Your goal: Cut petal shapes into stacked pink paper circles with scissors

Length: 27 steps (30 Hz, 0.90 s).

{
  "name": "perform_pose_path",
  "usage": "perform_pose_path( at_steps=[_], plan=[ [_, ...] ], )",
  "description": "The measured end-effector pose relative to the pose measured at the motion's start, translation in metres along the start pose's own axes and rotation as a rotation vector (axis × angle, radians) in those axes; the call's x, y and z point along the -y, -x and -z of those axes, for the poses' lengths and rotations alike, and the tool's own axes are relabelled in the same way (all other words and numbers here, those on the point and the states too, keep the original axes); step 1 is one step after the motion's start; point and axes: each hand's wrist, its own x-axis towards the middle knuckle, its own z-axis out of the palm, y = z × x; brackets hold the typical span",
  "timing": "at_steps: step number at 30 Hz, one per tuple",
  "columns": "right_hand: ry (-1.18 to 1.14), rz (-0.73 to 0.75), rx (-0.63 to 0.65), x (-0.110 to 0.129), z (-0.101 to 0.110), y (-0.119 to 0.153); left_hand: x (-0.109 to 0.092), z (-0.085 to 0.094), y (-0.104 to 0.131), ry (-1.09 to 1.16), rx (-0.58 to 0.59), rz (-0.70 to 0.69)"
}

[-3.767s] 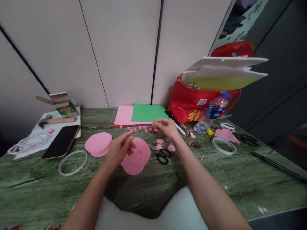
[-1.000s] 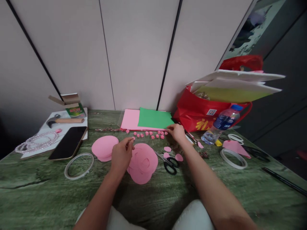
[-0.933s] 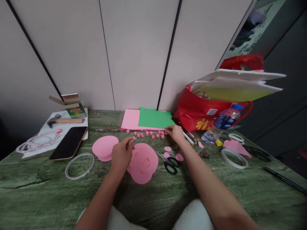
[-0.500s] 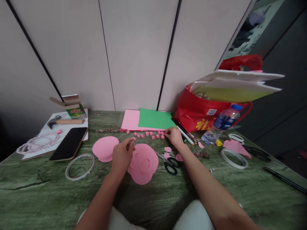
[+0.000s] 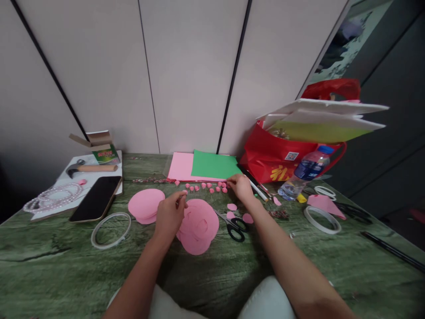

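My left hand (image 5: 171, 212) is closed in a pinch, a small pink paper bud (image 5: 185, 192) showing at its fingertips. Below those fingers lies a pile of pink paper circles (image 5: 198, 230) with spiral cuts. My right hand (image 5: 241, 188) has its fingertips pressed together at the right end of a row of small rolled pink paper buds (image 5: 209, 185); whatever they grip is hidden. Black-handled scissors (image 5: 236, 230) rest between my forearms, beside loose pink scraps (image 5: 232, 207). Left of my left hand is a stack of plain pink paper circles (image 5: 146, 204).
Green and pink sheets (image 5: 215, 165) lie at the back. On the right stand a red bag (image 5: 268, 150) and a water bottle (image 5: 303, 173), near a tape roll (image 5: 322, 220). To the left are a phone (image 5: 96, 199), a hammer (image 5: 96, 168), bead strings (image 5: 53, 197) and another ring-shaped roll (image 5: 96, 235).
Both hands stay nearly where they were, still pinched. The view has shifted very slightly; nothing on the table has visibly moved.
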Motion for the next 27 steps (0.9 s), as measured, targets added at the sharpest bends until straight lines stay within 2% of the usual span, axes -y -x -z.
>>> perform_pose_path(
  at_steps=[8,18,22,27],
  plan=[
    [-0.024,-0.019,0.06,-0.008,-0.017,0.002,-0.002,0.0,0.0,0.013,0.015,0.009],
    [-0.037,0.006,-0.004,-0.002,-0.007,0.002,0.001,-0.001,0.0,0.022,0.012,0.017],
    [-0.054,0.081,-0.03,0.019,-0.002,-0.004,0.0,-0.002,0.0,-0.007,0.005,0.014],
    [-0.08,0.274,0.052,0.061,-0.008,-0.008,0.002,0.001,-0.002,-0.036,-0.094,0.018]
  ],
)
